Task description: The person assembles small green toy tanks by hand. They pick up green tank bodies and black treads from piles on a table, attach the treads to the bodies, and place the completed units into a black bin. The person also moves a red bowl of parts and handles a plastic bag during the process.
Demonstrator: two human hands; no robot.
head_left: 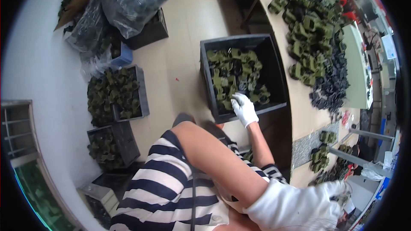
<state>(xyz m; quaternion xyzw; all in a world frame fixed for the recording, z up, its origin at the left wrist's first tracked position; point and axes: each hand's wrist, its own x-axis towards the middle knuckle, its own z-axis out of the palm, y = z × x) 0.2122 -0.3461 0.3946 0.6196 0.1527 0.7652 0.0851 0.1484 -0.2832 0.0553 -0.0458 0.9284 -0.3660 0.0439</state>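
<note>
A black crate (pixel 206 75) holds many olive-green moulded parts (pixel 233 70) and some dark ones. My right hand (pixel 245 109), in a white glove, reaches over the crate's near wall, its fingers curled at a green part; how firmly they grip it cannot be made out. My left arm crosses in front of me toward the lower right. Close to the camera, my left hand (pixel 299 205), also white-gloved, has its fingers bent around something small and blurred at the picture's edge.
On the right, a long table (pixel 299 122) bears heaps of green parts (pixel 310 38) and dark parts (pixel 332 79). More filled crates (pixel 142 92) line the left wall, with a clear plastic bag (pixel 132 4) on top. A small red bit (pixel 177 79) lies on the floor.
</note>
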